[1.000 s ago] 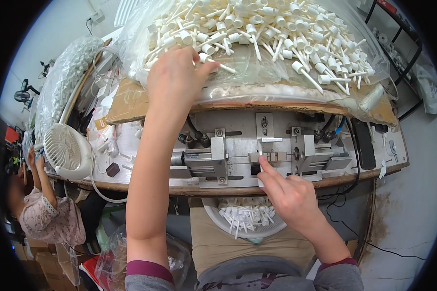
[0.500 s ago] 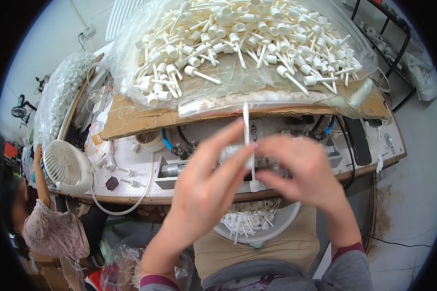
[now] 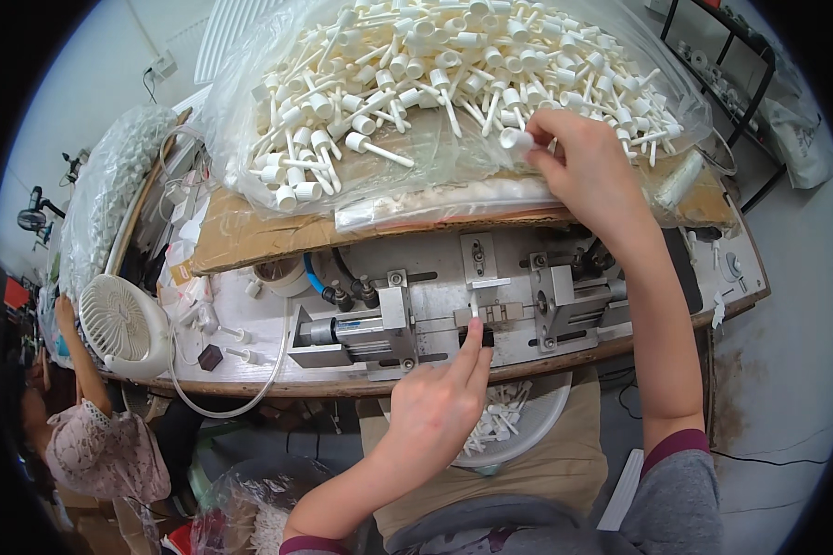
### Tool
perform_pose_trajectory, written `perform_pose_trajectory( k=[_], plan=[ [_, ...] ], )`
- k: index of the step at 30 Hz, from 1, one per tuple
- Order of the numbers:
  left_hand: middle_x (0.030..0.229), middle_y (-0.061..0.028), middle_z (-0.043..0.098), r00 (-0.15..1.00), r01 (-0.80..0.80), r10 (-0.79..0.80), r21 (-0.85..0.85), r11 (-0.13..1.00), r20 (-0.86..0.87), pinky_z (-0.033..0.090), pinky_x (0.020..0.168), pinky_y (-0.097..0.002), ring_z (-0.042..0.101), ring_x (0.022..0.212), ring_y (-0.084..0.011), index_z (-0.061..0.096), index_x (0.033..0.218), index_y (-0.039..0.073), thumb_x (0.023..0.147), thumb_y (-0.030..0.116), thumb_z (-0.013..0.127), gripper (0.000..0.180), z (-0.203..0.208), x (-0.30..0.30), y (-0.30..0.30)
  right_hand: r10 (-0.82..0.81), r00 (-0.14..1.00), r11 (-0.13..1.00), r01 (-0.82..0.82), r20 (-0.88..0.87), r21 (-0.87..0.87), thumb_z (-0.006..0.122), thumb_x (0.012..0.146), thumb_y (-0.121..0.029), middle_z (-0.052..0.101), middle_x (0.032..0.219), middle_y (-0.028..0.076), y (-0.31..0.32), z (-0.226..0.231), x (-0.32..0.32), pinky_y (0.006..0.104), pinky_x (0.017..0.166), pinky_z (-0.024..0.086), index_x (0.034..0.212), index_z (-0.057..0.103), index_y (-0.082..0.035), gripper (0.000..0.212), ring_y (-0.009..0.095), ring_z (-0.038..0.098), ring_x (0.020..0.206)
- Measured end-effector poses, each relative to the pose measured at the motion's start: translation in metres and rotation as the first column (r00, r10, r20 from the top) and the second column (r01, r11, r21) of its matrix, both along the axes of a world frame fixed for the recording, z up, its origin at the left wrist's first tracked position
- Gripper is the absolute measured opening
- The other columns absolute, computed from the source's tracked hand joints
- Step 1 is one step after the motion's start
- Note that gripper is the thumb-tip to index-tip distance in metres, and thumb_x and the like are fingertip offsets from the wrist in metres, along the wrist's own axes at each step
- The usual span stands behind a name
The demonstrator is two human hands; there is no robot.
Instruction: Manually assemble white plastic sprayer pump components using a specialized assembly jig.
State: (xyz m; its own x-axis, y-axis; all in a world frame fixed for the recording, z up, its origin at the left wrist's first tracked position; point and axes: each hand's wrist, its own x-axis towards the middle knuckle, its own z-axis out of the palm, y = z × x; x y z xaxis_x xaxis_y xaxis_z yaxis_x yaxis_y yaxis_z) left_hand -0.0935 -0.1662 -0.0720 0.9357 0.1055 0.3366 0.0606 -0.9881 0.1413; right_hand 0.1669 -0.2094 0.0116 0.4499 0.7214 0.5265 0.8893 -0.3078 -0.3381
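Observation:
My left hand (image 3: 440, 407) reaches over the bench edge with two fingers stretched out. Its fingertips touch a small white stem (image 3: 475, 303) lying in the metal clamping fixture (image 3: 500, 314); the thumb and other fingers are mostly hidden. Over the pile's near edge, my right hand (image 3: 588, 171) pinches a white plastic cap with a stem (image 3: 516, 141) between thumb and fingers. Behind it spreads a heap of the same white stemmed caps (image 3: 416, 69) on clear plastic sheeting. A round basket (image 3: 555, 421) on my lap holds several more, partly hidden by my left hand.
Pneumatic cylinders (image 3: 347, 331) flank the fixture. A cardboard sheet (image 3: 278, 242) under the pile overhangs the bench. At left stand a white fan (image 3: 125, 324) and a hose (image 3: 227, 405). A co-worker's arm (image 3: 81, 356) shows at far left.
My hands have parted from over the fixture, where they were together around a white stemmed cap. The right has gone up to the pile; the left has lowered, fingertips at the fixture.

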Motion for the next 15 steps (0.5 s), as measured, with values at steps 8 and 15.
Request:
perform_pose_trajectory(
  k=[8,15],
  plan=[
    [0.129,-0.0177,0.066,0.995,-0.016,0.017,0.016,1.0,-0.095,0.053,0.057,-0.0307,0.065,0.058,-0.02,0.069,0.111,0.003,0.083,0.018,0.073,0.032,0.003,0.004,0.007,0.468,0.855,0.866,-0.394,-0.225,0.307,0.068,0.089,-0.003,0.065,0.115,0.013,-0.044,-0.015,-0.063,0.0317,0.089,0.053,0.119,0.064,0.004,0.031,0.019,0.066,0.097],
    [0.097,-0.0092,0.073,0.956,0.018,0.039,-0.192,0.981,0.29,0.053,0.061,-0.032,0.066,0.065,-0.0199,0.07,0.11,0.007,0.082,0.009,0.077,0.029,0.066,0.019,0.06,0.352,0.927,0.931,-0.333,-0.127,0.148,0.08,0.073,-0.004,0.061,0.131,0.019,-0.093,-0.065,-0.111,0.037,0.08,0.057,0.099,0.066,0.001,0.03,0.03,0.068,0.098]
  ],
)
